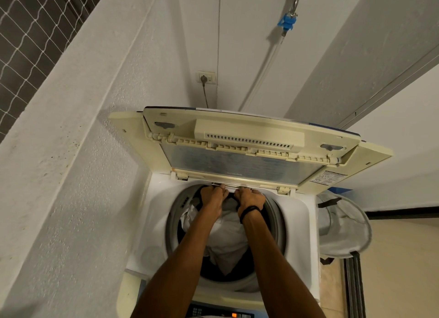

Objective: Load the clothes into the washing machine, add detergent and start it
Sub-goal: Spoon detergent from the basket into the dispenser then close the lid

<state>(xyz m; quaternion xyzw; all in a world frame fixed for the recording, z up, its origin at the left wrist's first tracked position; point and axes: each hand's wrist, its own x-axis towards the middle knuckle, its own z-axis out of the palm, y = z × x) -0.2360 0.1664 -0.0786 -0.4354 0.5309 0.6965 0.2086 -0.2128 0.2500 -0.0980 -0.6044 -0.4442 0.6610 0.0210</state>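
Left hand fingers: the left hand (212, 196) has its fingers curled together at the far rim of the drum opening, on a dark piece of cloth (231, 197); I cannot tell if they really pinch it.
Right hand fingers: the right hand (250, 198) is also curled closed, knuckles up, just beside the left hand, at the same dark cloth and touching the far edge of the opening.
Arm pose: both bare forearms reach from the near edge straight over the drum, almost parallel; a black band (249, 211) goes around the right wrist.
Clothes: white and grey clothes (228, 237) lie inside the round drum, under the arms, partly hidden by them.
Washing machine: the white top-loading washing machine (156, 213) stands against the rough white wall on the left; its cream, yellowed lid (249, 142) is folded up at the far side.
Control panel: a dark panel with an orange light (234, 315) is at the near edge.
Things around: a grey mesh laundry basket (342, 225) stands just right of the machine; a wall socket with a dark plug (206, 77) is on the far wall; a blue tap fitting with a hose (287, 23) hangs further up.
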